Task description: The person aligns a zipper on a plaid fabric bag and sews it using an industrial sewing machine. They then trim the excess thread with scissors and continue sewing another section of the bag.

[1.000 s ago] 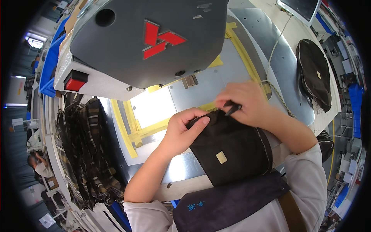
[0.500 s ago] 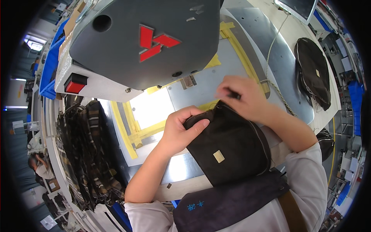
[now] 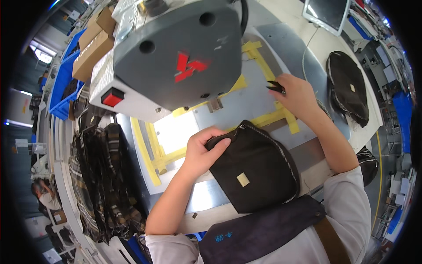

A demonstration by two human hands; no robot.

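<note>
My left hand (image 3: pixel 204 149) pinches the upper-left corner of a black fabric piece (image 3: pixel 259 167) with a zipper along its edge and a pale patch on its face; the piece lies over the near edge of the machine's metal bed. My right hand (image 3: pixel 292 94) is raised above the taped plate (image 3: pixel 259 105), clear of the fabric, with its fingers closed on small black snips (image 3: pixel 274 87). The grey machine head (image 3: pixel 154 70) overhangs the plate behind my hands.
Dark plaid fabric pieces (image 3: pixel 101 176) hang at the left, below blue bins (image 3: pixel 59 103) and cardboard boxes (image 3: pixel 90 59). At the right lie another black zippered piece (image 3: pixel 347 88), a cord (image 3: pixel 304 61) and a screen (image 3: pixel 326 13). A co-worker (image 3: pixel 48 196) sits at the far left.
My right hand with the snips has moved up and right, away from the fabric's corner. My left hand still grips the fabric. The view has shifted, showing more boxes at upper left.
</note>
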